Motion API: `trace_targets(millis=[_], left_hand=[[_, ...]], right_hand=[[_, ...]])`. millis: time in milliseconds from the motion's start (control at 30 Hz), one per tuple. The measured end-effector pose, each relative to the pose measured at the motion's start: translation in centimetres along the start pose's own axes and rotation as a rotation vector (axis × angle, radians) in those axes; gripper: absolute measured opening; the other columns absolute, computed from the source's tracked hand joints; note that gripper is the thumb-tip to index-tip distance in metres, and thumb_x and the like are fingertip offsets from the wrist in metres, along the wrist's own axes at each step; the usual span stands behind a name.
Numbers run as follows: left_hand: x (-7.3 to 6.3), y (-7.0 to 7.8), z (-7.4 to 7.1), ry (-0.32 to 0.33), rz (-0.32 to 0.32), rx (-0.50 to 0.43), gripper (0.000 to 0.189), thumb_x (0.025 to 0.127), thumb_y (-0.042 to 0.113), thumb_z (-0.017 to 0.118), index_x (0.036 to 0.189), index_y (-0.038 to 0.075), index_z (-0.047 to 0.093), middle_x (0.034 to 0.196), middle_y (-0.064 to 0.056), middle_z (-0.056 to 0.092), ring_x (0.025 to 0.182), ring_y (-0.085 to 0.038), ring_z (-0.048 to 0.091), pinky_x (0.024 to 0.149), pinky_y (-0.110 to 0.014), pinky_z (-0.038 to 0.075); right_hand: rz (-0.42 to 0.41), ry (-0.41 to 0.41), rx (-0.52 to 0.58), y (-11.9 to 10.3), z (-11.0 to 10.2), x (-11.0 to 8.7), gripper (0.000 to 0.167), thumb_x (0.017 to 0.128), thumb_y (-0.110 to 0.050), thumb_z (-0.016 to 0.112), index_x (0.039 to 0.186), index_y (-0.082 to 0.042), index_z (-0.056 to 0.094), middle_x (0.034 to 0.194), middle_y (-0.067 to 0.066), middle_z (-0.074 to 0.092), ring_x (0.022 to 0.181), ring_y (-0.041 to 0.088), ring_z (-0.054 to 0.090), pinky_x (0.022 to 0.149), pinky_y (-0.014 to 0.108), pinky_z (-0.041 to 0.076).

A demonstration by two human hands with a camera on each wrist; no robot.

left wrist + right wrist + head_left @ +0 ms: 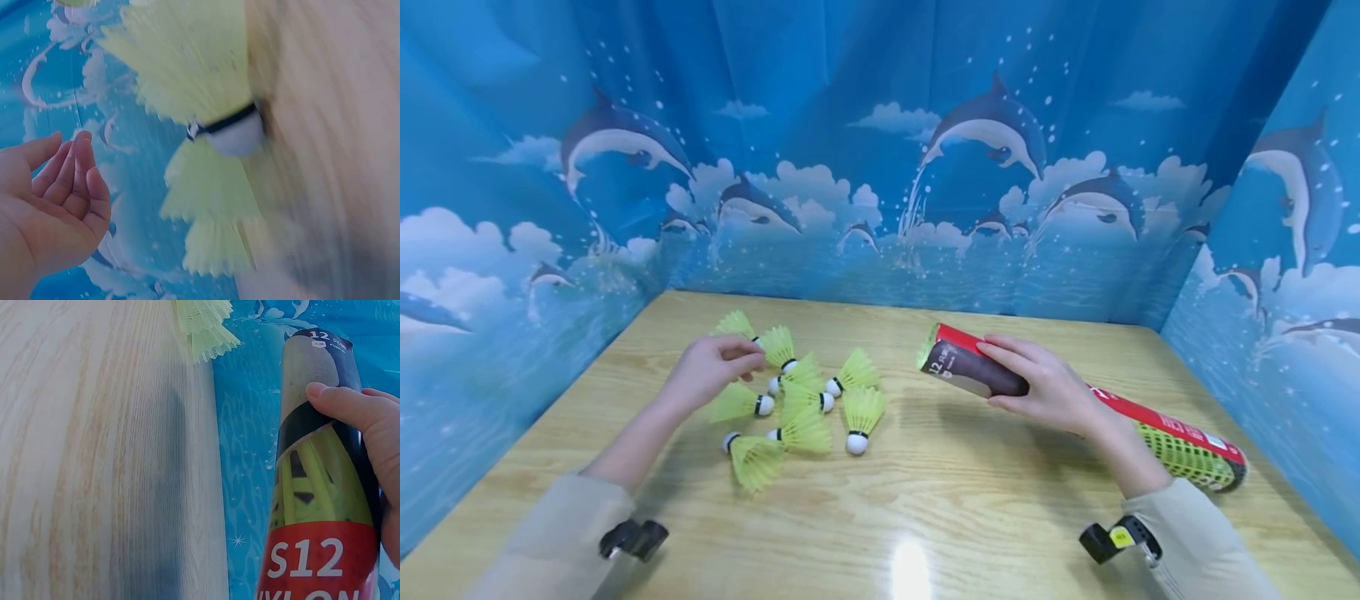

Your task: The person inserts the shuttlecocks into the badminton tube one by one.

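Shuttlecocks (802,404) lay in a loose bunch on the wooden table (970,500), left of its middle, between the left edge and the tube (322,481). Some overlapped, and their white tips (857,442) faced different ways. The left hand (711,371) was at the side of the bunch nearest the table's left edge, with its fingers loosely bent and nothing in them. The right hand (1045,383) had its thumb and fingers around the tube, near the end that faced the bunch. That end was lifted off the table, and the other end pointed at the right edge. I could not tell if the lifted end had a cap on. It seemed best to keep that hold firm but gentle, since a hard squeeze could dent the tube and a weak one could let it slip. The left hand would likely do best to pinch one shuttlecock at a time by its hard white tip, because the thin yellow-green skirts (864,406) looked easy to bend. Going slowly also seemed wise, as a quick sweep could knock the others about.
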State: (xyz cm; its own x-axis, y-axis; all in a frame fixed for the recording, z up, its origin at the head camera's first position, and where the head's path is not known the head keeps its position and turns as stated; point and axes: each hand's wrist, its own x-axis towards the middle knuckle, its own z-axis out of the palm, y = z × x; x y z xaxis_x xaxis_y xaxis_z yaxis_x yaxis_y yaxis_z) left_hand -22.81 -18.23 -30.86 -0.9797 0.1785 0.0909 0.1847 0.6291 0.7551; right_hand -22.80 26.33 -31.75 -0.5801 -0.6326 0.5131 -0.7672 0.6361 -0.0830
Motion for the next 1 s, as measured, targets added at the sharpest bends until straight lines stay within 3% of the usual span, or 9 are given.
trace_targets(millis=[300,533,1000], left_hand=[[-1.3,-1.9,-1.9,0.011,-0.058,0.039,0.048,0.092,0.036,0.057,0.119,-0.004,0.058,0.106,-0.018,0.065,0.085,-0.023,0.063,0.078,-0.046,0.049],[-1.9,-3.0,-2.9,0.003,-0.055,0.073,0.047,0.092,0.032,0.057,0.118,-0.007,0.056,0.101,-0.019,0.065,0.086,-0.027,0.062,0.076,-0.045,0.051],[-1.8,-4.7,-2.4,-0.081,-0.121,0.111,0.049,0.088,0.035,0.063,0.112,-0.007,0.061,0.095,-0.016,0.067,0.081,-0.025,0.064,0.074,-0.043,0.051]], right_hand=[[-0.002,0.005,0.000,0.0,0.1,-0.1,0.077,0.066,-0.019,0.084,0.134,-0.013,0.050,0.132,0.014,0.049,0.114,0.033,0.049,0.082,0.050,0.048],[0.000,0.004,-0.004,0.0,0.0,-0.1,0.077,0.066,-0.019,0.085,0.134,-0.013,0.050,0.132,0.013,0.049,0.114,0.033,0.049,0.082,0.051,0.048],[0.011,-0.002,0.001,-0.2,0.1,0.0,0.076,0.066,-0.020,0.085,0.133,-0.012,0.050,0.131,0.015,0.050,0.114,0.033,0.049,0.083,0.051,0.047]])
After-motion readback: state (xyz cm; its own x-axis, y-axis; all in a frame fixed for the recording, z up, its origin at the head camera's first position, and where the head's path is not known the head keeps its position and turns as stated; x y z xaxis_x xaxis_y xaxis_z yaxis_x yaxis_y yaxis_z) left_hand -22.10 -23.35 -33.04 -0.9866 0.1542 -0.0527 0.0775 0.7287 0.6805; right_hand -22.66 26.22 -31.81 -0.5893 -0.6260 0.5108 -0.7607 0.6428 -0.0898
